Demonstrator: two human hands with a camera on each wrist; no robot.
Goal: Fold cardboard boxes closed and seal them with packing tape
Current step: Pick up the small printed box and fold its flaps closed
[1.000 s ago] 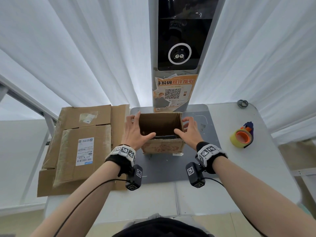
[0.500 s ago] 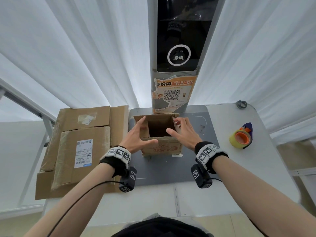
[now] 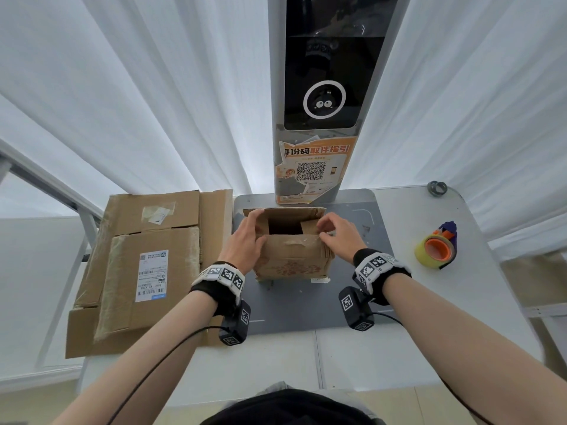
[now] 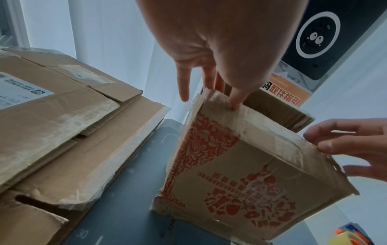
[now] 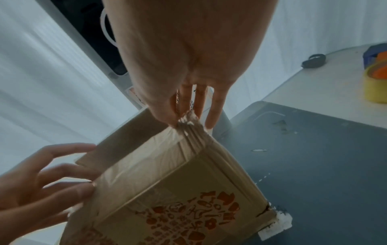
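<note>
A small cardboard box [image 3: 291, 265] with orange-red print stands on the grey mat [image 3: 306, 308]; its top is still partly open, showing a dark gap. My left hand [image 3: 248, 237] lies over the box's left flap, fingers straight and reaching into the opening, thumb pressing the near flap's edge [image 4: 236, 106]. My right hand [image 3: 334, 234] pinches the right corner of the near flap [image 5: 186, 121] between thumb and forefinger. The tape-covered near flap [image 3: 294, 240] tilts inward over the opening. A yellow packing tape roll [image 3: 437, 250] on an orange and blue dispenser lies to the right, untouched.
A stack of flattened cardboard boxes [image 3: 138, 265] with a shipping label fills the table's left side. A kiosk post [image 3: 319, 118] with a screen and QR poster rises right behind the box. A small dark ring [image 3: 438, 188] sits at the far right corner. White curtains surround the table [image 3: 429, 317].
Both hands have moved inward from the box's sides, folding the side flaps in. The near flap now leans over the opening, which has shrunk.
</note>
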